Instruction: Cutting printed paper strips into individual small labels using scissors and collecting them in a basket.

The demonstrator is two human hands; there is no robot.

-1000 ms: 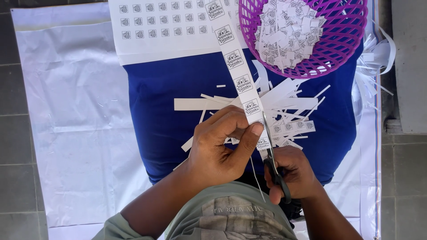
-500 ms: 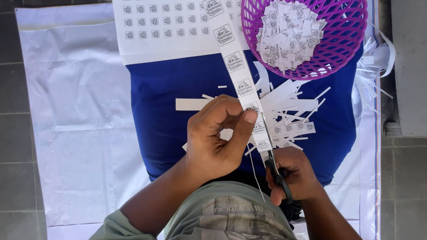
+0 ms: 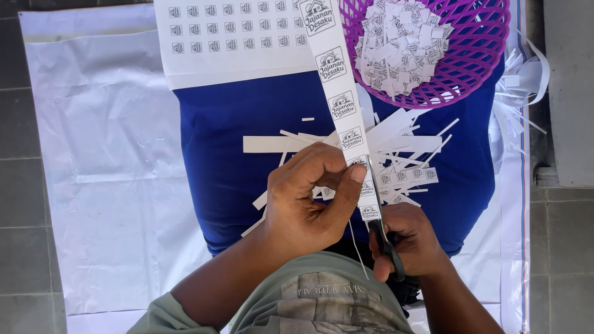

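Note:
My left hand (image 3: 306, 198) pinches a long white paper strip (image 3: 337, 93) printed with a column of small black logos; the strip runs up and away toward the top of the view. My right hand (image 3: 411, 238) grips black-handled scissors (image 3: 385, 238), whose blades lie along the strip's right edge, just beside my left thumb. Below both hands is a blue cloth (image 3: 229, 154) littered with narrow white paper offcuts (image 3: 402, 145).
A purple plastic basket (image 3: 476, 49) at the top right holds many small cut labels. A printed label sheet (image 3: 229, 37) lies at the top left. White plastic sheeting (image 3: 105, 185) covers the tiled floor. More curled paper strips (image 3: 516, 80) lie right of the basket.
The paper strip has slid slightly nearer through my left fingers and the scissors have advanced up along its edge. Both hands stay in much the same place.

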